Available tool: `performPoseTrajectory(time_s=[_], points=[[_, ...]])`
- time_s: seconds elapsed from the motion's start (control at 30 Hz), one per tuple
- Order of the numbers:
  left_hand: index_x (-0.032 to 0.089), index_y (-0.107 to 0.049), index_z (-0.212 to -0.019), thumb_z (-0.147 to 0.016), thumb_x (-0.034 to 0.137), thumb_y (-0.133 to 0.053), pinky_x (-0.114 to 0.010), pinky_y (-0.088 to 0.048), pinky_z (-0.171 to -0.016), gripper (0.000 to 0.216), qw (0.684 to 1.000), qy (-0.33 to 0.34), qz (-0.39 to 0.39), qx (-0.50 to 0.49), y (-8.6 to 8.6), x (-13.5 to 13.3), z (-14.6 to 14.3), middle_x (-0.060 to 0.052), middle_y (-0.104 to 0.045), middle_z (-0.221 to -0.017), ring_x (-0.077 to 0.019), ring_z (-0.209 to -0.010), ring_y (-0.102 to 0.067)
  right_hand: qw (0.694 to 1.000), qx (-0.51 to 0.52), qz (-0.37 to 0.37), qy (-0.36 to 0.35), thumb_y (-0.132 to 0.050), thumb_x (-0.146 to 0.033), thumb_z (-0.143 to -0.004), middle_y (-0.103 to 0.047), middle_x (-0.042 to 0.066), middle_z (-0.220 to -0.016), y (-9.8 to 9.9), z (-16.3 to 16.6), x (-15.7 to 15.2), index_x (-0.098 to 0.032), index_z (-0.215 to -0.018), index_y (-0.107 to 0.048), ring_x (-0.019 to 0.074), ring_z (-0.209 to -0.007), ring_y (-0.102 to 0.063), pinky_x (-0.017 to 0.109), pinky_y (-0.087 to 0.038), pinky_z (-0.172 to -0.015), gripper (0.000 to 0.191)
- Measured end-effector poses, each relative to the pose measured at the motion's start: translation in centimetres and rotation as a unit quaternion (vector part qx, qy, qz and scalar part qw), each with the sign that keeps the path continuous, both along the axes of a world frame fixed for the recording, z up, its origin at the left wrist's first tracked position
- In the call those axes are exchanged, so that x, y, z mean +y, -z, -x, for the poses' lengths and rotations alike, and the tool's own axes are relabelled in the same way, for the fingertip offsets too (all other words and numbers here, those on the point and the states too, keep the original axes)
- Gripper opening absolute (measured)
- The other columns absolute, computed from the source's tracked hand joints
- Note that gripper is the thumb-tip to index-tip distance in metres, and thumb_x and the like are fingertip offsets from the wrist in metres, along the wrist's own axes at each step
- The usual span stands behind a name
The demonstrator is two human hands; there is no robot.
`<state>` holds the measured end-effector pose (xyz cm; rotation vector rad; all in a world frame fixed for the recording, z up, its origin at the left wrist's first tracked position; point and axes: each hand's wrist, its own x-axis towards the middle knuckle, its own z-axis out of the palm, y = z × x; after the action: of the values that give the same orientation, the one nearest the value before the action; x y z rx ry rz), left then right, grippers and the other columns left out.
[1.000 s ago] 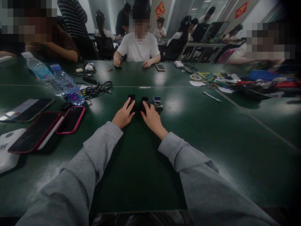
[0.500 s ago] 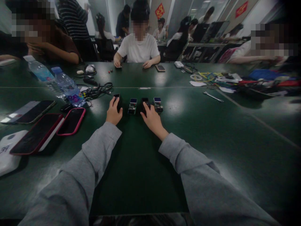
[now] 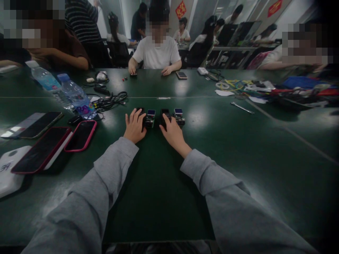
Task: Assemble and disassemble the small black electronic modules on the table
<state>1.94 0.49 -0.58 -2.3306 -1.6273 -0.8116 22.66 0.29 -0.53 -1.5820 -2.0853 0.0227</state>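
Note:
On the dark green table, my left hand (image 3: pixel 135 127) rests over a small black case (image 3: pixel 140 110), its fingers spread across the top and its thumb at the near end. Most of that case is hidden under the fingers. Close against it on the right stands a small circuit board with a screen (image 3: pixel 151 113). My right hand (image 3: pixel 173 132) grips a second black case (image 3: pixel 164 112), thumb on the left side and fingers over the top. A second circuit board with a screen (image 3: pixel 178 112) sits just right of that case, partly behind the fingers.
Two plastic bottles (image 3: pixel 76 97) and black cables (image 3: pixel 113 100) lie at the left. Nearer are phones, one in a pink case (image 3: pixel 80 136), and a white device (image 3: pixel 13 169). A wrench (image 3: pixel 242 108) and tangled wires (image 3: pixel 238 85) lie right. Another person (image 3: pixel 156 53) sits opposite.
My left hand has moved right, bringing its black case up beside the left circuit board. Its fingers now lie over the case's top. My right hand has hardly moved.

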Motion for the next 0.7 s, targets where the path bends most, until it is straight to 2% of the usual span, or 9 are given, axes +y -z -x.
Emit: performPoseTrajectory(time_s=[0.1,0.17,0.37,0.53,0.7], points=[[0.019,-0.052,-0.128,-0.080,0.019,-0.058,-0.060,-0.021,-0.116,0.049,0.999,0.033,-0.032,-0.004,-0.24,-0.22,-0.18,-0.016,-0.053,-0.136,-0.0363,-0.136,-0.040,1.000,-0.003,-0.007,0.001,-0.044,-0.033,-0.098,-0.050,0.020,-0.128,0.09,0.01,0.09,-0.018,-0.151,-0.036,0.0327,-0.108,-0.059,0.044,-0.056,-0.082,0.056],[0.019,-0.055,-0.123,-0.080,0.020,-0.059,-0.060,-0.028,-0.110,0.043,0.998,0.045,-0.038,-0.003,-0.29,-0.22,-0.23,-0.016,-0.057,-0.127,-0.0371,-0.128,-0.046,1.000,-0.004,-0.010,0.001,-0.045,-0.033,-0.097,-0.050,0.020,-0.127,0.14,0.01,0.12,-0.018,-0.151,-0.036,0.0330,-0.108,-0.059,0.044,-0.056,-0.082,0.056],[0.021,-0.056,-0.123,-0.087,0.023,-0.055,-0.058,-0.031,-0.104,0.037,0.997,0.064,-0.030,0.013,-0.39,-0.14,-0.26,-0.015,-0.060,-0.122,-0.0365,-0.123,-0.047,1.000,0.002,-0.012,-0.005,-0.045,-0.031,-0.097,-0.049,0.022,-0.130,0.08,-0.02,-0.01,-0.017,-0.151,-0.036,0.0347,-0.112,-0.058,0.047,-0.056,-0.084,0.056],[0.023,-0.058,-0.119,-0.082,0.013,-0.053,-0.053,-0.035,-0.101,0.039,0.996,0.074,-0.043,-0.019,-0.70,-0.25,-0.10,-0.011,-0.063,-0.119,-0.0330,-0.120,-0.051,1.000,0.004,-0.023,0.002,-0.047,-0.029,-0.098,-0.035,0.026,-0.146,0.20,0.03,-0.05,-0.015,-0.150,-0.037,0.0404,-0.133,-0.043,0.054,-0.050,-0.097,0.056],[0.022,-0.061,-0.111,-0.077,0.006,-0.050,-0.050,-0.039,-0.099,0.039,0.992,0.020,-0.076,-0.094,-0.41,0.35,0.52,-0.009,-0.066,-0.115,-0.0303,-0.115,-0.055,0.998,0.000,-0.055,-0.009,-0.048,-0.027,-0.097,-0.025,0.026,-0.152,0.50,-0.04,0.14,-0.013,-0.150,-0.036,0.0423,-0.142,-0.029,0.060,-0.040,-0.107,0.057]])
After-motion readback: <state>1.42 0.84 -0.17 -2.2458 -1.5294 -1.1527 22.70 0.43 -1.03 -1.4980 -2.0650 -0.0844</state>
